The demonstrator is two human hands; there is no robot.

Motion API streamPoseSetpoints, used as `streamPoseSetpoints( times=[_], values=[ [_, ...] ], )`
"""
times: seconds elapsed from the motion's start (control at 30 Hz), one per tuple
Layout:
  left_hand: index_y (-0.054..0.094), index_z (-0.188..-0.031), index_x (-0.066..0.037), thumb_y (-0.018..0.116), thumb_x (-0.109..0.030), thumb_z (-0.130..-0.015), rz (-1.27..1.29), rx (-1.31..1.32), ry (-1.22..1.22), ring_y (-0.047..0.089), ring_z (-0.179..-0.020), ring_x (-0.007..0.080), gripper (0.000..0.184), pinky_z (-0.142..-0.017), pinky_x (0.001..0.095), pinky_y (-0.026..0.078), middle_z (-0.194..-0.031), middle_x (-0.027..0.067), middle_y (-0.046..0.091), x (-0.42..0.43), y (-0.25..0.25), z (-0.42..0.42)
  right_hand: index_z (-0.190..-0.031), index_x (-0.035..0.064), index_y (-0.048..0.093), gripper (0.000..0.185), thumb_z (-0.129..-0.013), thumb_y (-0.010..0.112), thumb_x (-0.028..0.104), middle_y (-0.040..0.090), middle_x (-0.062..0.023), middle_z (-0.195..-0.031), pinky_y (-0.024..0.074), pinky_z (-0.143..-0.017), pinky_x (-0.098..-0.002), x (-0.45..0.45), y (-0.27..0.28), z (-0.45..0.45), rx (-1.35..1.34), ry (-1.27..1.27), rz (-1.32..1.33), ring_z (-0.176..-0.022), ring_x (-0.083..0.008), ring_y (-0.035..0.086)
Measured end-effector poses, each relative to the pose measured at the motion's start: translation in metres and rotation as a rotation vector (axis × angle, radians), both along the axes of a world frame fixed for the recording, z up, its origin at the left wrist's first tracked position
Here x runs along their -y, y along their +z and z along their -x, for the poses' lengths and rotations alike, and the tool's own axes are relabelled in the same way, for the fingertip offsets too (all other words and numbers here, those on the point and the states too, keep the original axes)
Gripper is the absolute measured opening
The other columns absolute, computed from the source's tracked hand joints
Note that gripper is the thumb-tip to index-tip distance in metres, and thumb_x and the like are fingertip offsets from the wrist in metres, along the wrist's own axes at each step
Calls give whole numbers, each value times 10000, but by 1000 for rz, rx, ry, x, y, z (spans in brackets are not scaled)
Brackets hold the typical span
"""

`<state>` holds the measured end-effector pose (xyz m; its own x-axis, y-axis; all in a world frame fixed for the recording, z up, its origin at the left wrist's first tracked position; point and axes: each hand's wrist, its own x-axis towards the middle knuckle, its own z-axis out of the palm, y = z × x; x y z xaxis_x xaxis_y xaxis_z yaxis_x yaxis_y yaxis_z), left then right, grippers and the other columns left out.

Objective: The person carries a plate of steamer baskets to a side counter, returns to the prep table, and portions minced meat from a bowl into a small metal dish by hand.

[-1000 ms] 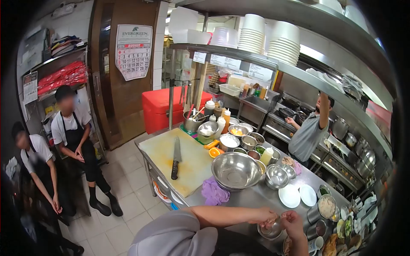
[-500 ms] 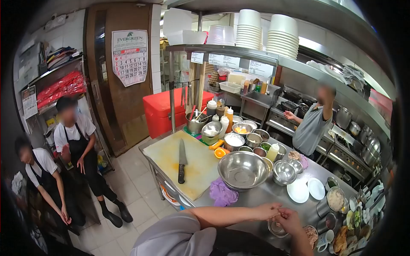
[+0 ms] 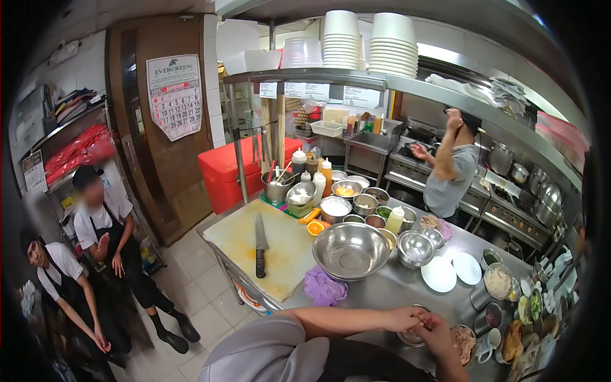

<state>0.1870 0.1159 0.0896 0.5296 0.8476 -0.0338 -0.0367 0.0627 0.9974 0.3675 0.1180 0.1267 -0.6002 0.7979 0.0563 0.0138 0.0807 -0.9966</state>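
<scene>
My left hand (image 3: pixel 406 318) and my right hand (image 3: pixel 435 332) meet above a small metal bowl (image 3: pixel 410 339), fingers closed and pressed together. Whatever they pinch is too small to make out. Just right of my right hand is a bowl of pinkish shredded food (image 3: pixel 464 344). A large empty steel bowl (image 3: pixel 351 249) stands beyond my hands, beside a crumpled purple cloth (image 3: pixel 325 286). Two white plates, one nearer (image 3: pixel 438 274) and one farther (image 3: pixel 467 268), lie behind my right hand.
A knife (image 3: pixel 259 245) lies on the cutting board (image 3: pixel 224 237). Sauce bottles, ingredient bowls and an orange half (image 3: pixel 316 227) line the back. Containers crowd the right. Two people sit at left; another person (image 3: pixel 449 181) stands by the stoves. A shelf (image 3: pixel 305 76) spans overhead.
The view has shifted slightly. My hands have come closer together over the small bowl and remain joined. The person by the stoves has drawn a raised arm in toward the head.
</scene>
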Motion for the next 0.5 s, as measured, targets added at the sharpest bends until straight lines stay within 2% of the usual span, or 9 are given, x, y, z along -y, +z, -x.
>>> streamPoseSetpoints(
  times=[0.13,0.23,0.33,0.43,0.5],
  values=[
    [540,-1274,-85,451,-263,-1042,94,12,-90,461,-655,36,306,-536,203,377,-840,-38,561,1,12,-8,-934,10,622,105,-841,656,-22,673,-46,-854,489,-624,-212,-3,-11,-17,-30,-98,30,-714,-90,624],
    [559,-1229,-86,475,-251,-1030,53,-5,-56,459,-635,32,272,-523,202,373,-841,-45,566,0,10,-18,-919,10,618,94,-836,653,-15,663,-44,-813,469,-580,-210,-14,-29,-38,8,-167,-4,-666,-83,604],
    [584,-1173,-88,490,-242,-1019,99,21,84,456,-609,33,237,-501,207,367,-822,-37,580,-4,0,-27,-900,5,634,79,-828,666,-3,648,-18,-776,459,-581,-206,-14,-27,-52,77,-244,-12,-647,-67,582],
    [599,-1100,-96,511,-244,-1006,17,-86,191,456,-588,37,197,-484,210,359,-793,-27,593,-8,0,-29,-895,1,643,74,-828,672,9,645,-7,-763,454,-585,-203,-13,-16,-72,49,-281,23,-637,-65,576],
    [599,-1057,-102,526,-253,-1001,138,-70,217,461,-588,40,177,-483,208,357,-781,-23,599,-2,16,-28,-904,-1,645,79,-833,676,14,649,-9,-763,453,-584,-204,-12,-5,-83,21,-286,55,-633,-68,577]
  ],
)
